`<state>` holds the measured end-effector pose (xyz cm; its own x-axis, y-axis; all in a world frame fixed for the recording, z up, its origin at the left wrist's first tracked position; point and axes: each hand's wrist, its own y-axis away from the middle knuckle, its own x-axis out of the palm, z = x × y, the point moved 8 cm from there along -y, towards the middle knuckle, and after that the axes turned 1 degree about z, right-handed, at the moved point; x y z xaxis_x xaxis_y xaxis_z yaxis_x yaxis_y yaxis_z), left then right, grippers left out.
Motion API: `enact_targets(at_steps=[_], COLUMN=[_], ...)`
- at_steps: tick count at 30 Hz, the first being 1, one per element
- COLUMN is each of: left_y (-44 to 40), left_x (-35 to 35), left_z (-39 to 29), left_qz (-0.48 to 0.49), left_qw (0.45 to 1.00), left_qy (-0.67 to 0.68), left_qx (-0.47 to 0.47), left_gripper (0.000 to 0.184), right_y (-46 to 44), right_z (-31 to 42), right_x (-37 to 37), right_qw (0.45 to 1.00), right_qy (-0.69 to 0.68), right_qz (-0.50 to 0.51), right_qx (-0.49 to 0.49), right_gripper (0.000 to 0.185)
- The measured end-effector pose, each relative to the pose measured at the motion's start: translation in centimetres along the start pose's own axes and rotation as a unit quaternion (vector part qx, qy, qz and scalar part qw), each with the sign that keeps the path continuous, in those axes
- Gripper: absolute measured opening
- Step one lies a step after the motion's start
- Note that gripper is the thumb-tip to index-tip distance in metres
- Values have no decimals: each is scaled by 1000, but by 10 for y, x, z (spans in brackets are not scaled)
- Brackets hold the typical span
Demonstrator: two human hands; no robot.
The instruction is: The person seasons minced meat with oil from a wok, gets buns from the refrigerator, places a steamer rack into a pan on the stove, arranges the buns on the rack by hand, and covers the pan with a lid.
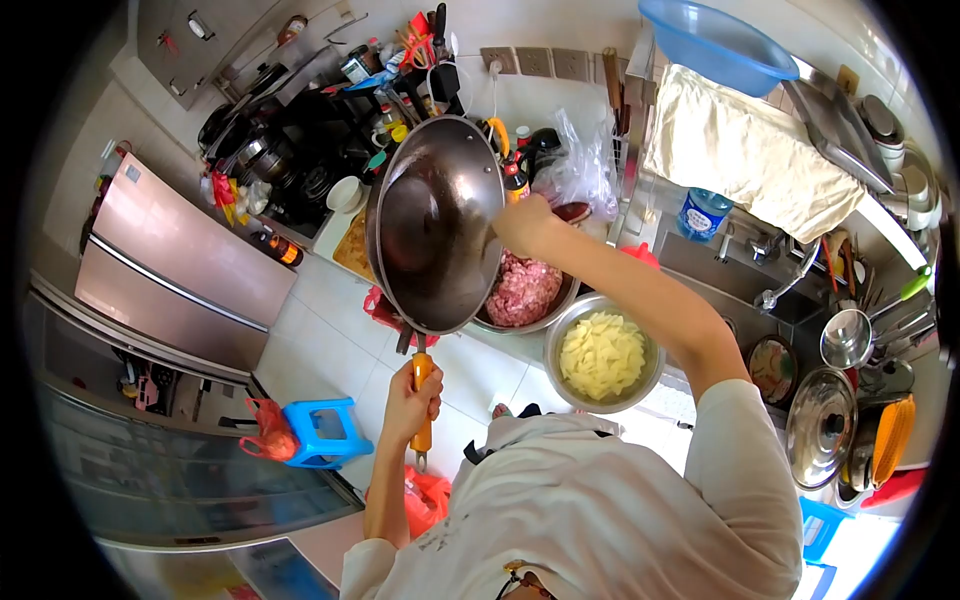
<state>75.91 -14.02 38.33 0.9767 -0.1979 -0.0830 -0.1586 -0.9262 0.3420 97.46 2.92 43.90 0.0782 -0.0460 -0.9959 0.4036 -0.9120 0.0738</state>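
Note:
My left hand (pixel 410 402) is wrapped around the yellow wooden handle of a dark wok (pixel 432 235). The wok is tilted so that its bare, shiny inside faces me. My right hand (pixel 524 226) is closed at the wok's right rim; its fingers are mostly hidden, and what they hold I cannot make out. Under the right forearm, partly covered by the wok, is a metal bowl of raw minced meat (pixel 524 290). Beside it stands a metal bowl (pixel 652 370) filled with pale yellow slices (pixel 603 355).
A wooden cutting board (pixel 355 248) and a white bowl (pixel 345 194) lie left of the wok. Sauce bottles (pixel 515 182) and a clear plastic bag (pixel 580 170) stand behind. The sink (pixel 690 262) is at right; a blue stool (pixel 326 432) stands on the floor.

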Motion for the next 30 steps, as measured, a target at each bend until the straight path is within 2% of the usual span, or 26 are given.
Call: enact_targets(at_steps=[4, 7, 8, 11, 14, 17, 20, 23, 27, 30], left_y=[-1, 1, 2, 2, 0, 3, 3, 6, 8, 8], left_x=[-2, -3, -2, 1, 3, 6, 10, 17, 21, 18], left_z=[4, 4, 4, 2, 4, -1, -1, -1, -2, -4], left_qz=[-9, -11, -9, -13, -14, -34, -32, -42, -35, -24], left_qw=[1000, 1000, 999, 999, 998, 998, 997, 994, 993, 995], left_qy=[6, 22, 28, 41, 62, 59, 75, 104, 114, 96], left_qx=[-8, -13, -15, -2, 0, 2, 5, 2, 6, 21], left_gripper=[16, 16, 16, 16, 15, 15, 16, 17, 20, 23], right_y=[37, 35, 33, 47, 59, 81, 85, 71, 97, 104], right_z=[-16, -49, -56, -65, -61, -67, -77, -89, -84, -89], right_x=[11, 43, 51, 53, 78, 97, 97, 103, 74, 114], right_qw=[998, 988, 986, 974, 975, 960, 952, 936, 849, 851], right_qy=[-53, -122, -145, -205, -211, -268, -295, -328, -515, -511], right_qz=[43, 92, 81, -45, 0, 25, -21, -117, -36, 51], right_qx=[-16, 31, 34, 83, 63, 70, 81, 57, 108, 112], right_gripper=[20, 25, 31, 34, 38, 33, 38, 39, 40, 41])
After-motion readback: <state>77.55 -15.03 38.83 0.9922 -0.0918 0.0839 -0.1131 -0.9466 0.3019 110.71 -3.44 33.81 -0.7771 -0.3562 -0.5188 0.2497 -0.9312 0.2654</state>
